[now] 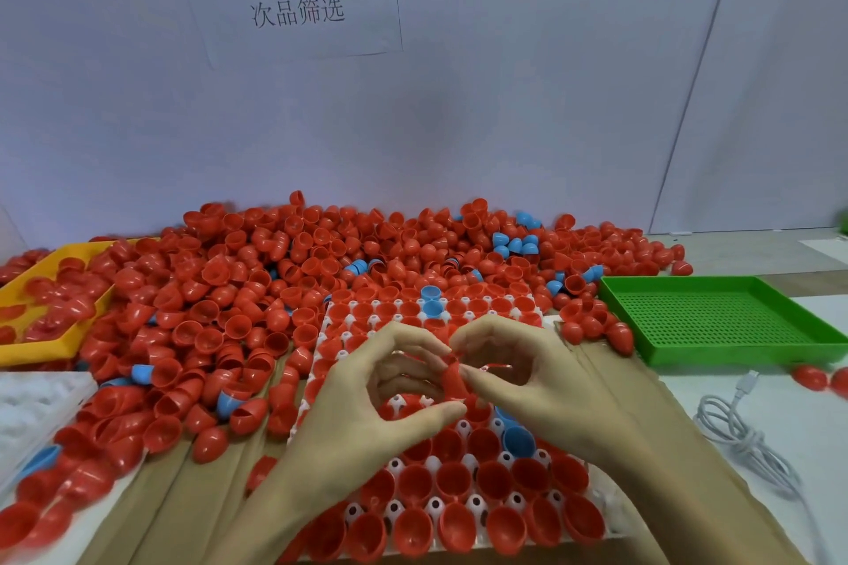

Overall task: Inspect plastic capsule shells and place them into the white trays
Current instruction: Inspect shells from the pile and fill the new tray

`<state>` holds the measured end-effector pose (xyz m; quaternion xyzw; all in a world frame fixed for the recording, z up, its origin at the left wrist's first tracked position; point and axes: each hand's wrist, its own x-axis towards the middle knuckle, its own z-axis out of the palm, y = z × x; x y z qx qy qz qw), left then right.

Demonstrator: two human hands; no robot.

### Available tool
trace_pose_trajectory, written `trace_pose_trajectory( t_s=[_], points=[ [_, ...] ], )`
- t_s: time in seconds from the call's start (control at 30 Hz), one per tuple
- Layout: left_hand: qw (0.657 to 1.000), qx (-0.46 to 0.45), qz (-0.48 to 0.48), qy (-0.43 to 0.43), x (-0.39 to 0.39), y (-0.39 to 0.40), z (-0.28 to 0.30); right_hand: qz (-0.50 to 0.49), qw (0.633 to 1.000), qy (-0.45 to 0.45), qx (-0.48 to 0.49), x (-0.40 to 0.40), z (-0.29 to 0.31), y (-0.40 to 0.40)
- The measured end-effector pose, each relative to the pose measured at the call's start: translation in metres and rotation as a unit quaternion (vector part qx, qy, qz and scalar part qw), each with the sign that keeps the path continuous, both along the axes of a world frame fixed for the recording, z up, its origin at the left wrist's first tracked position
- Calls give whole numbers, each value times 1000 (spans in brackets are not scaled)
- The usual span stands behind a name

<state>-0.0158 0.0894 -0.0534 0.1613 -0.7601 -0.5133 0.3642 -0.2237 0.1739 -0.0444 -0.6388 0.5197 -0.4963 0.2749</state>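
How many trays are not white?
2: a yellow tray at the far left holding red shells, and a green tray at the right. Others may hide under the shell pile.

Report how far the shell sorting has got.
Done: the white tray under the hands is mostly filled with red shells. In hand: the left hand and right hand together hold one red shell above it. Left: a large loose pile behind, and a second white tray at left looks unfilled.

Hidden, cropped and blurred parts

The hands [440, 385] cover the white tray's [601, 514] middle cells; the yellow tray [50, 351] and second white tray [41, 408] run off the left edge, blurred; the cable [752, 449] exits bottom right.
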Motion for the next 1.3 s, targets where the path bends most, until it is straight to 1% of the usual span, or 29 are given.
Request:
trace_pose_trajectory(
  t_s=[0.1,0.17,0.27,0.33,0.4,0.47,0.63,0.8,0.87,1.0,1.13,1.3],
  points=[
    [999,38,-27,24,4,-3,3,-6,1000,-27,-6,-5,0,-1],
    [998,44,-20,29,7,-6,6,-2,999,-53,-2,-8,1,-1],
    [998,22,67,7,15,-12,9,-14,997,-75,20,-16,3,4],
    [991,26,131,9,20,-20,9,-51,996,-64,33,-27,3,12],
    [983,46,175,24,25,-29,8,-99,994,-27,32,-40,3,26],
    [977,70,198,42,29,-36,8,-117,993,1,26,-50,1,44],
    [972,97,207,45,30,-43,4,-150,981,112,55,-58,-4,93],
    [972,95,213,34,30,-45,-3,-170,948,263,62,-49,-7,121],
    [971,92,219,36,31,-45,-4,-170,933,310,70,-47,-5,126],
    [970,82,225,35,33,-45,-7,-150,913,365,108,-40,3,127],
    [970,74,231,24,33,-45,-10,-142,874,435,166,-33,10,119],
    [969,76,233,27,35,-47,-11,-107,854,466,204,-31,29,110]
  ],
)
